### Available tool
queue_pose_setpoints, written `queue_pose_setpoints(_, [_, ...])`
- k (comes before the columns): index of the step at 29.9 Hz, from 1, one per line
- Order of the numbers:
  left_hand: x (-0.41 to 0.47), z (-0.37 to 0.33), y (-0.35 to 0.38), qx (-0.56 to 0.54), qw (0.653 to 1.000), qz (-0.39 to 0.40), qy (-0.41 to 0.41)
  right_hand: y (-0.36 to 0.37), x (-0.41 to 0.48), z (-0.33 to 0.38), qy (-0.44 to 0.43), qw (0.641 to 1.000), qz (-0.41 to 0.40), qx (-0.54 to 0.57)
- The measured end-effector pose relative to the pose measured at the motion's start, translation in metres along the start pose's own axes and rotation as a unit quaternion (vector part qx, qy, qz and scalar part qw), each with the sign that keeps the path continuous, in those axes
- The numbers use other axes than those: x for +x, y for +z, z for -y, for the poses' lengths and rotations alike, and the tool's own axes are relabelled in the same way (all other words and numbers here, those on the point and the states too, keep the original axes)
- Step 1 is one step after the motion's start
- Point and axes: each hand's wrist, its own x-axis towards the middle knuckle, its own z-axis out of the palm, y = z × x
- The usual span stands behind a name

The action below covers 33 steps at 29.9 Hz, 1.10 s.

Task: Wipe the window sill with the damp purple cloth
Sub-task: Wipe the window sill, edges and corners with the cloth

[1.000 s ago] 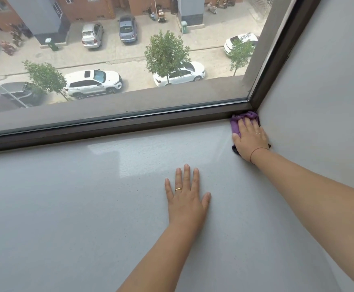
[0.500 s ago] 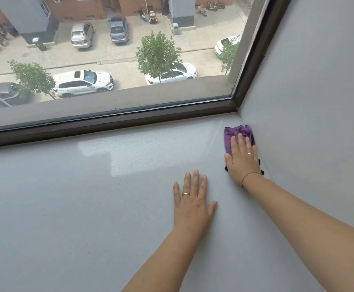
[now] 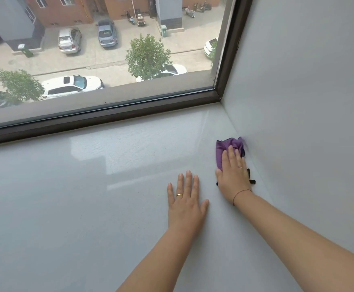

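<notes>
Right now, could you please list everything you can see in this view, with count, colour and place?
Window sill: one, pale grey, glossy, fills the lower view.
Window frame: one, dark brown, along the sill's far edge and up the right corner.
Side wall: one, pale grey, right of the sill.
Purple cloth: one, purple with a dark edge, on the sill against the side wall.
Cars: several, white, silver and grey, parked outside below.
Trees: at least three, green, outside.
Left hand: flat on the sill, gold ring.
Right hand: flat on the cloth, thin ring, cord bracelet.
</notes>
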Motion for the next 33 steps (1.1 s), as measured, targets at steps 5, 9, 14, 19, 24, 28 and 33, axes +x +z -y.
queue_pose_setpoints(5, [-0.021, -0.005, 0.005, 0.005, 1.000, 0.008, 0.002, 0.009, -0.040, -0.020, -0.117, 0.993, 0.006, -0.031])
queue_pose_setpoints(9, [-0.040, -0.005, 0.010, 0.011, 1.000, 0.009, -0.005, 0.004, -0.053, -0.039, -0.026, 1.000, 0.000, 0.009])
queue_pose_setpoints(14, [-0.064, -0.014, 0.019, 0.003, 1.000, 0.006, -0.025, 0.027, -0.105, -0.025, -0.071, 0.997, -0.001, -0.012])
queue_pose_setpoints(19, [-0.099, -0.025, 0.027, 0.009, 0.999, 0.014, -0.037, 0.029, -0.141, -0.066, -0.132, 0.990, 0.023, -0.034])
queue_pose_setpoints(24, [-0.132, -0.041, 0.036, 0.005, 0.999, 0.017, -0.051, 0.029, -0.166, -0.072, -0.050, 0.998, 0.028, 0.002])
queue_pose_setpoints(28, [-0.154, -0.059, 0.045, 0.005, 0.998, 0.017, -0.061, 0.041, -0.206, -0.078, -0.136, 0.990, 0.034, -0.018])
queue_pose_setpoints(33, [-0.178, -0.074, 0.052, 0.001, 0.997, 0.021, -0.069, 0.039, -0.234, -0.118, -0.134, 0.989, 0.031, -0.062])
